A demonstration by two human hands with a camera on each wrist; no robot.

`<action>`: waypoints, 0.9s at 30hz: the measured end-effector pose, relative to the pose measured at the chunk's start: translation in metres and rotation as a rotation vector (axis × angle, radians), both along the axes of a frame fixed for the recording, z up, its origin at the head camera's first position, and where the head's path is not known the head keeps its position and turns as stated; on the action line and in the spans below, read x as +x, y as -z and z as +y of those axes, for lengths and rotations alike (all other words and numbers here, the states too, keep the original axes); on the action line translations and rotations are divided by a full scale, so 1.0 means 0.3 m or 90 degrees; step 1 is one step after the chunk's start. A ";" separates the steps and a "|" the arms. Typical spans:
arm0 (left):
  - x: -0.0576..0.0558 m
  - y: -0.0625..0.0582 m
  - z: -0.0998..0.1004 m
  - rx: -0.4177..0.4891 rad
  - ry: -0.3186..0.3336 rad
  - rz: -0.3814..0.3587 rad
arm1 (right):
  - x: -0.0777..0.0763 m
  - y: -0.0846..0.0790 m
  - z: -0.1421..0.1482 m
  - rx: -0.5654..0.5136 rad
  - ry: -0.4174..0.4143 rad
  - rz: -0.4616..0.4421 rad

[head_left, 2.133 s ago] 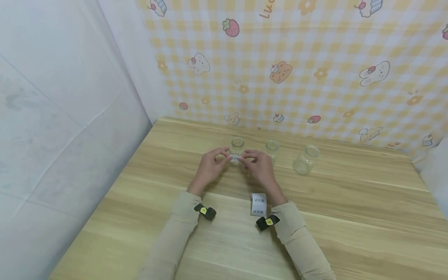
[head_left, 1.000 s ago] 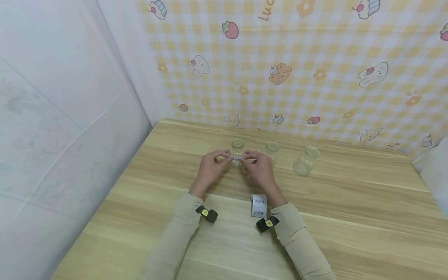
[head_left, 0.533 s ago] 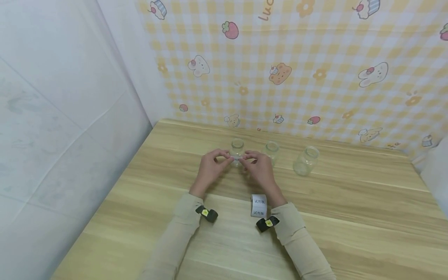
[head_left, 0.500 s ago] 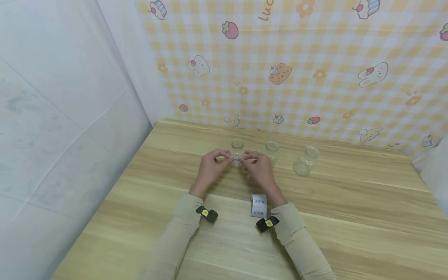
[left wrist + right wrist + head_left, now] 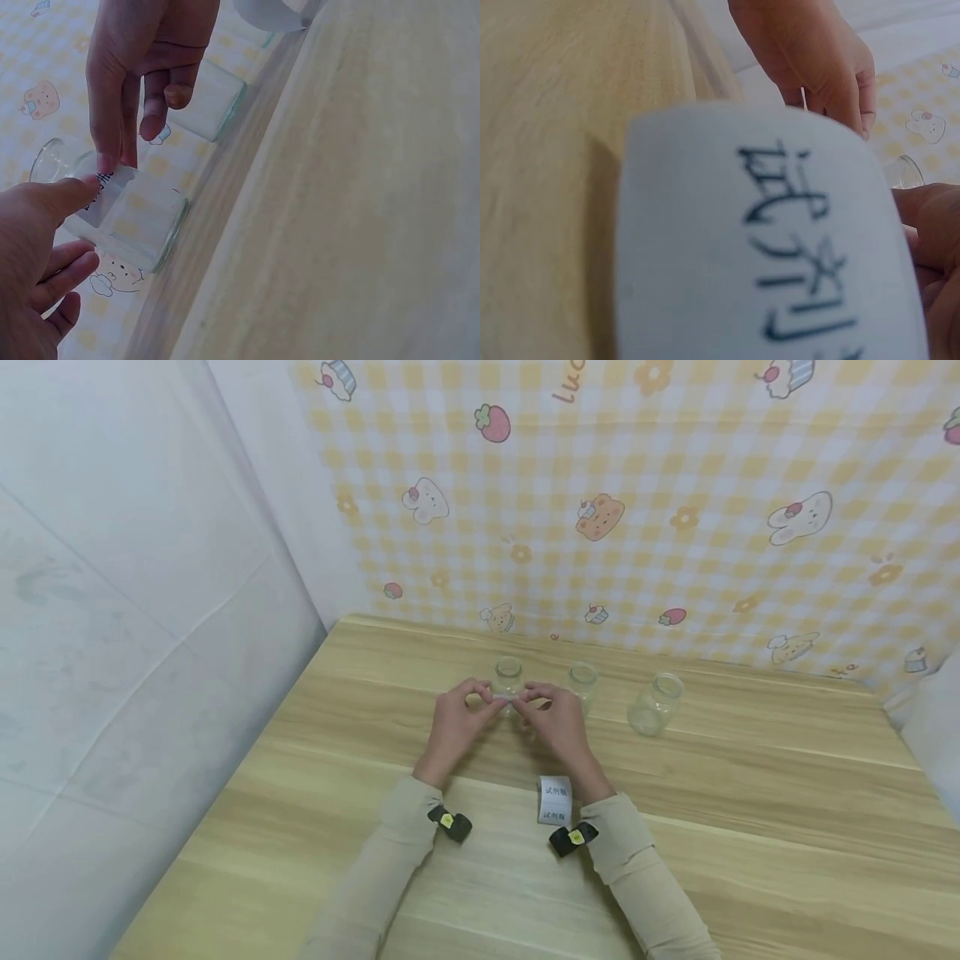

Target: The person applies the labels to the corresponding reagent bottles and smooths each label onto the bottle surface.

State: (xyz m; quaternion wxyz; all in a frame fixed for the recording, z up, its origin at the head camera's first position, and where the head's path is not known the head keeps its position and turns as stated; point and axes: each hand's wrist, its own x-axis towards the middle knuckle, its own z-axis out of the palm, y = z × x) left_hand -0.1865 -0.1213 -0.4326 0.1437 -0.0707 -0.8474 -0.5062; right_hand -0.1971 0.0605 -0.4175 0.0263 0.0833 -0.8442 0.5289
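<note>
A small white label [image 5: 109, 196] with dark printed characters lies against the front of the leftmost clear glass jar [image 5: 509, 668]. My left hand [image 5: 456, 724] holds the label's left end, and its thumb lies over the label's face. At the other end, my right hand [image 5: 558, 720] pinches the label between thumb and forefinger. In the left wrist view the jar [image 5: 154, 225] stands upright behind the label, and the left forefinger is hidden. The right wrist view shows mostly a curled label strip [image 5: 705, 240], close to the camera, with both hands partly behind it.
A second glass jar [image 5: 582, 674] stands just behind my right hand, partly covered by it. Farther right is a third jar [image 5: 656, 706]. The printed label strip [image 5: 555, 800] lies on the wooden table [image 5: 750, 827] by my right wrist. A checked cloth [image 5: 675, 468] hangs behind.
The label has gone from facing up and readable to a thin sliver against the jar. My left hand has shifted slightly right, its thumb now nearer the right thumb. The right hand has barely moved.
</note>
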 end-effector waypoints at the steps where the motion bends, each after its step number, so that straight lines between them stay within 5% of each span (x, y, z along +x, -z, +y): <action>1: 0.000 0.000 0.001 -0.002 0.001 0.004 | -0.001 0.000 0.000 -0.003 0.001 0.002; 14: -0.004 -0.001 0.007 -0.038 0.007 0.041 | 0.004 0.006 -0.003 -0.031 0.003 0.014; 27: 0.001 -0.007 -0.009 -0.036 0.016 0.029 | 0.002 -0.002 0.005 -0.033 -0.011 0.015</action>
